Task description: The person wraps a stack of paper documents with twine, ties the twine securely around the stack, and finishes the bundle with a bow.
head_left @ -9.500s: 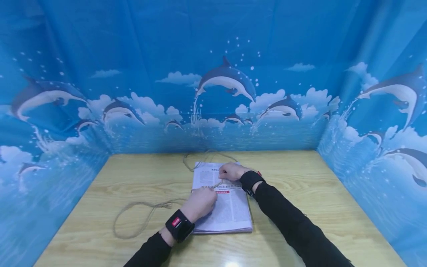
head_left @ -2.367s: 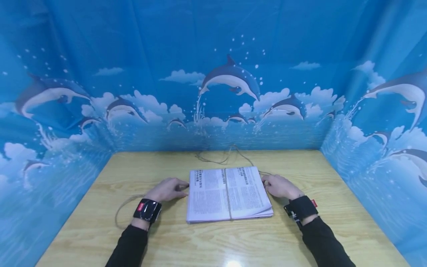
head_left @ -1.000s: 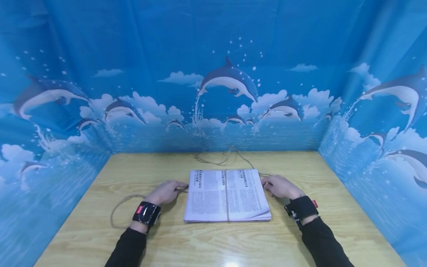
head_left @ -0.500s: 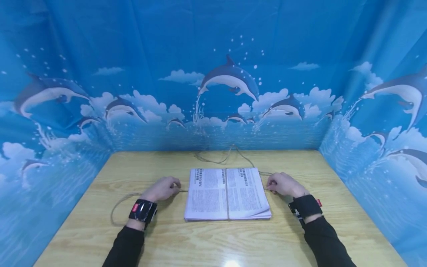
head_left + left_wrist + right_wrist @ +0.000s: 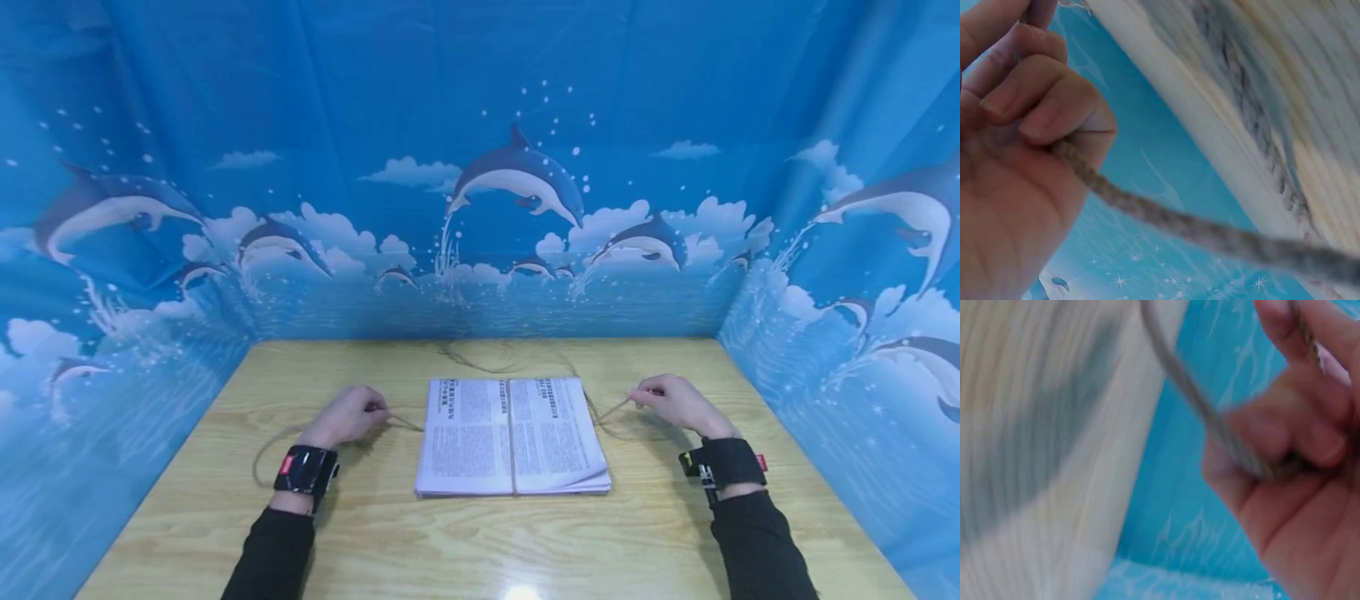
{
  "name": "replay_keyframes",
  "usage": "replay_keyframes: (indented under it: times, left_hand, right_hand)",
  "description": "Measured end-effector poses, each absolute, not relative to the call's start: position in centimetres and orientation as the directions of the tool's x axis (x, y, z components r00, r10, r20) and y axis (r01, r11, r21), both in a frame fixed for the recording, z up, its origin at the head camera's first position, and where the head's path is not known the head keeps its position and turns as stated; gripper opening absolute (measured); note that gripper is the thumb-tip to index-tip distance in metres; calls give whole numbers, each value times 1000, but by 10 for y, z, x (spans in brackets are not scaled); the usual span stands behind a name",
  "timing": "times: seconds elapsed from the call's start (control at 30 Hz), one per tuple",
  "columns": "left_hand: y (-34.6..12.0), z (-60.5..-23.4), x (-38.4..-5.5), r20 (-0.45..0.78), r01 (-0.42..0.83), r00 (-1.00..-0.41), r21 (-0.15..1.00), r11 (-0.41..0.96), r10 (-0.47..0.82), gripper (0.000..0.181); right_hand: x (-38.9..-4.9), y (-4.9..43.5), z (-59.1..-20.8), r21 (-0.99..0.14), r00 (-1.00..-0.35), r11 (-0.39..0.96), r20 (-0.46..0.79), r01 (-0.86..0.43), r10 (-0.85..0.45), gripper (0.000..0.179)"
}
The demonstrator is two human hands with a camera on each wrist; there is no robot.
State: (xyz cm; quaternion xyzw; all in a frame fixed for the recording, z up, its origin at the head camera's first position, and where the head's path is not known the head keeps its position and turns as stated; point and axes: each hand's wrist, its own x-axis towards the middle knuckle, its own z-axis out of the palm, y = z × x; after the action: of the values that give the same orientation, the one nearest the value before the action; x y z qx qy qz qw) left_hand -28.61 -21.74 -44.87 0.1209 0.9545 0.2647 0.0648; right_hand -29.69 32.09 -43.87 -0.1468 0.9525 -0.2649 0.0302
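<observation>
— Cord (image 5: 259, 457) is noticed first; where is it laid?

— A loose loop is laid on the wooden surface (image 5: 450, 546), just outside the fingers (image 5: 1041, 84) of the left hand (image 5: 348, 417), and part of the loop is hidden by that hand.

— And the left hand itself?

— It is banded at the wrist by a black strap (image 5: 303, 471). Its fingers are curled closely, and a strand of the cord is gripped by them; from there the strand is stretched rightward to the left edge of the stack.

— What is found between the two sets of fingers?

— A stack of newspapers (image 5: 465, 437) is placed there, lying flat and touched by neither hand. It is crossed from far edge to near edge by another stretch of cord. Beyond it, farther off than the fingers, more loose cord is spread, and everything is backed by a blue curtain (image 5: 480, 83) printed with dolphins.

— And at the right?

— Another strand is led from the stack's right edge to the right hand (image 5: 678, 404). Its fingers are curled too, with the strand held in them. A fainter loose strand is seen below them, and the wrist is wrapped by a second strap (image 5: 733, 462).
</observation>
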Motion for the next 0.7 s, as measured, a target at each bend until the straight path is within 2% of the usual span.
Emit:
replay_keyframes:
  times: [0.17,0.3,0.37,0.43,0.57,0.7]
  left_hand:
    - [-218,-449,-285,-97,145,-969,523,840,228,14]
    - [-219,-450,-285,-95,150,-968,529,836,234,14]
    - [-219,-450,-286,-93,152,-967,531,834,236,14]
    - [-219,-451,-287,-91,153,-968,531,834,236,14]
    - [-219,-452,-289,-66,181,-966,507,842,248,12]
    - [-218,-455,-290,39,273,-959,383,883,279,8]
  right_hand:
    - [-297,336,-438,-460,-981,867,115,-193,-158,55]
    - [-298,348,-438,-354,-937,906,333,-232,-109,53]
    - [-298,351,-439,-315,-914,919,393,-237,-102,47]
    - [-298,351,-442,-299,-922,927,373,-228,-107,38]
    - [-299,345,-447,-341,-958,914,253,-221,-137,22]
    - [-299,331,-444,-350,-941,883,241,-312,-237,13]
